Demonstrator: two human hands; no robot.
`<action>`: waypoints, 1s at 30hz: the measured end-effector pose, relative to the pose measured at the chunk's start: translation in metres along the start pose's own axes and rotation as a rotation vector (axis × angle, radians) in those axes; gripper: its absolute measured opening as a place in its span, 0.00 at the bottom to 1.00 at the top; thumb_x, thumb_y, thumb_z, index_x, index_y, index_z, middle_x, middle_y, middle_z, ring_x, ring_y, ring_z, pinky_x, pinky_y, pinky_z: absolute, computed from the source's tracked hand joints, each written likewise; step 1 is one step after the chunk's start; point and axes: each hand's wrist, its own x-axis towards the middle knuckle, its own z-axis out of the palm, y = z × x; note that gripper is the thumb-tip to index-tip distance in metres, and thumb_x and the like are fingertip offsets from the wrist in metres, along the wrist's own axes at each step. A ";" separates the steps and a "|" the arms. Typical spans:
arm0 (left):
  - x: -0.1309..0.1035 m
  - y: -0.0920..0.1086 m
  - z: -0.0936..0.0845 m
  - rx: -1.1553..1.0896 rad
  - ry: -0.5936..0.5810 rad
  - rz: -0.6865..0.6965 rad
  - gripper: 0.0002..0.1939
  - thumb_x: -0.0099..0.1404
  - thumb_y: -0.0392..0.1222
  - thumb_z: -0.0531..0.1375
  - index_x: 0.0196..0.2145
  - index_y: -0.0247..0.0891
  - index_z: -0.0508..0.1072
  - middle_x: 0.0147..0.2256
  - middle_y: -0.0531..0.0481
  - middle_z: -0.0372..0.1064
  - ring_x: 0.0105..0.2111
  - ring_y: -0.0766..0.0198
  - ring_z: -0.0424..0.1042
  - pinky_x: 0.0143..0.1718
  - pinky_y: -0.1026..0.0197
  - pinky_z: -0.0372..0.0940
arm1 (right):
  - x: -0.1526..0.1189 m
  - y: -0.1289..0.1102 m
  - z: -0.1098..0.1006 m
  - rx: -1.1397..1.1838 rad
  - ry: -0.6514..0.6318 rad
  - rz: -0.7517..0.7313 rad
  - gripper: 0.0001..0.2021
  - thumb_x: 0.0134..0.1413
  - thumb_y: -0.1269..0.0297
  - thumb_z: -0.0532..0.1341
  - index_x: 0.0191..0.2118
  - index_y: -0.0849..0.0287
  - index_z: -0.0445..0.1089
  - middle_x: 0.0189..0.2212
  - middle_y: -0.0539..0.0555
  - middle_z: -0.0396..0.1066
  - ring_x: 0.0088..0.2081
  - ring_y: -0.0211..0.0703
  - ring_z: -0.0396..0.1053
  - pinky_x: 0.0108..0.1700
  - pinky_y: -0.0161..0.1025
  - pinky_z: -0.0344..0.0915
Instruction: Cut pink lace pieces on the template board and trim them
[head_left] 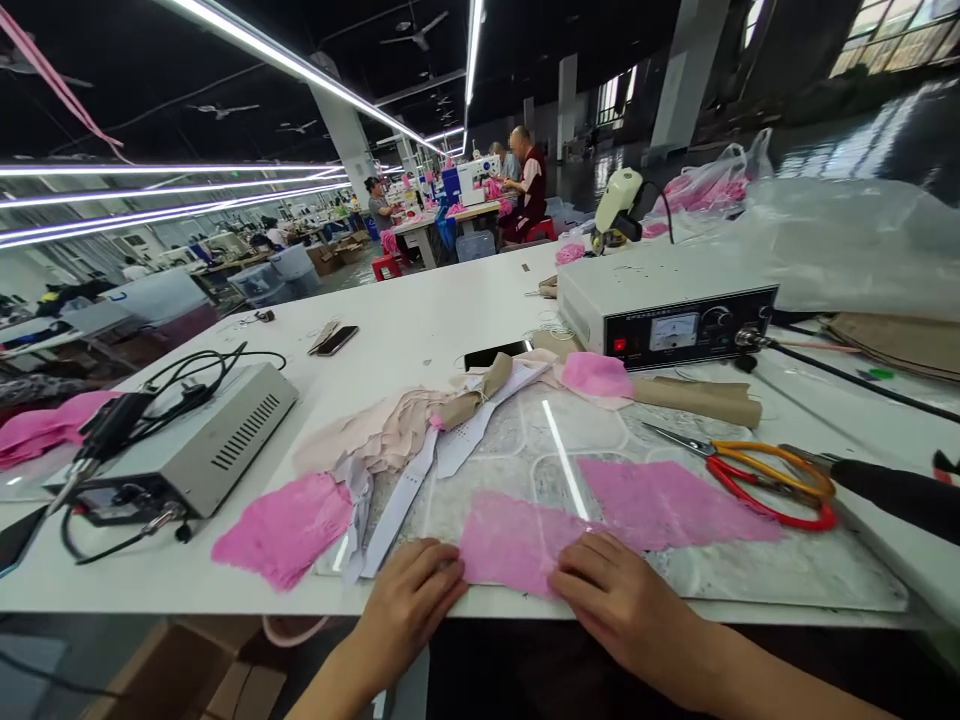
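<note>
A long white table (420,320) fills mid-frame in a factory hall. At the bottom edge, the left hand (409,600) and right hand (619,595) press flat, fingers loosely spread, on a pink lace piece (517,540). Two more pink pieces lie at lower left (285,530) and centre right (675,500). Two grey boxes, two phones. The plastic bag (709,180), upper right, holds pink fabric.

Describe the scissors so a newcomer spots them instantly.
Start at the grey control box with the dial on the white table. Nearer the person, right of the pink lace pieces, lie the scissors. Their orange and red loop handles mark them out.
</note>
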 end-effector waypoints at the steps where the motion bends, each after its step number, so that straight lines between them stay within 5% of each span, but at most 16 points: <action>1: 0.000 0.002 0.001 -0.005 0.006 0.008 0.07 0.70 0.35 0.56 0.43 0.34 0.72 0.38 0.44 0.75 0.38 0.61 0.73 0.40 0.59 0.72 | -0.002 0.000 -0.001 0.011 0.012 -0.010 0.14 0.55 0.82 0.54 0.38 0.57 0.69 0.32 0.52 0.71 0.34 0.41 0.66 0.38 0.38 0.64; 5: -0.002 0.011 -0.003 -0.026 -0.006 -0.018 0.06 0.68 0.32 0.57 0.42 0.34 0.72 0.37 0.44 0.74 0.35 0.61 0.72 0.37 0.59 0.71 | -0.004 0.004 -0.006 0.052 0.004 -0.027 0.13 0.61 0.79 0.51 0.36 0.58 0.71 0.32 0.53 0.70 0.33 0.39 0.66 0.36 0.37 0.65; 10: 0.029 0.014 -0.013 -0.169 -0.207 -0.144 0.12 0.70 0.38 0.53 0.33 0.37 0.75 0.33 0.46 0.74 0.32 0.64 0.72 0.36 0.61 0.69 | 0.014 0.023 -0.016 0.083 -0.117 -0.018 0.15 0.63 0.73 0.52 0.34 0.56 0.74 0.30 0.53 0.69 0.31 0.38 0.68 0.32 0.33 0.67; 15: 0.088 -0.010 0.012 -0.089 -0.447 0.107 0.16 0.67 0.34 0.56 0.50 0.47 0.73 0.56 0.52 0.69 0.58 0.59 0.65 0.56 0.57 0.62 | 0.031 0.064 -0.024 0.009 -0.097 -0.013 0.16 0.63 0.71 0.50 0.40 0.53 0.76 0.35 0.55 0.73 0.34 0.42 0.74 0.34 0.38 0.73; 18: 0.099 -0.013 0.027 0.022 -0.536 0.144 0.16 0.70 0.38 0.54 0.53 0.48 0.70 0.58 0.52 0.67 0.56 0.60 0.66 0.53 0.59 0.64 | 0.025 0.075 -0.037 -0.059 -0.004 0.031 0.14 0.63 0.69 0.52 0.44 0.56 0.75 0.38 0.57 0.75 0.36 0.45 0.76 0.35 0.39 0.75; 21: 0.090 0.000 0.031 0.143 -0.506 -0.030 0.14 0.71 0.40 0.51 0.48 0.36 0.73 0.46 0.40 0.74 0.41 0.55 0.74 0.39 0.54 0.70 | 0.013 0.060 -0.047 -0.085 0.073 -0.012 0.11 0.62 0.68 0.54 0.43 0.54 0.74 0.37 0.55 0.76 0.36 0.42 0.76 0.35 0.35 0.75; 24: 0.081 0.006 0.025 0.229 -0.489 -0.150 0.14 0.71 0.41 0.50 0.42 0.31 0.73 0.36 0.38 0.74 0.35 0.53 0.74 0.33 0.52 0.70 | 0.007 0.025 -0.037 -0.057 0.094 -0.116 0.12 0.62 0.71 0.54 0.43 0.53 0.74 0.36 0.53 0.77 0.36 0.39 0.76 0.37 0.31 0.74; 27: 0.080 -0.004 0.018 0.209 -0.494 -0.056 0.15 0.72 0.43 0.49 0.51 0.39 0.70 0.49 0.42 0.72 0.48 0.54 0.71 0.46 0.53 0.68 | 0.008 -0.005 -0.013 -0.020 0.042 -0.199 0.16 0.59 0.76 0.53 0.46 0.56 0.73 0.39 0.55 0.78 0.41 0.41 0.76 0.44 0.35 0.73; 30: 0.079 -0.016 0.014 0.185 -0.511 0.050 0.17 0.73 0.49 0.50 0.55 0.47 0.68 0.58 0.50 0.66 0.58 0.59 0.64 0.56 0.58 0.62 | 0.011 -0.010 0.004 -0.003 -0.013 -0.229 0.17 0.57 0.76 0.53 0.49 0.57 0.72 0.44 0.56 0.78 0.46 0.45 0.75 0.52 0.44 0.68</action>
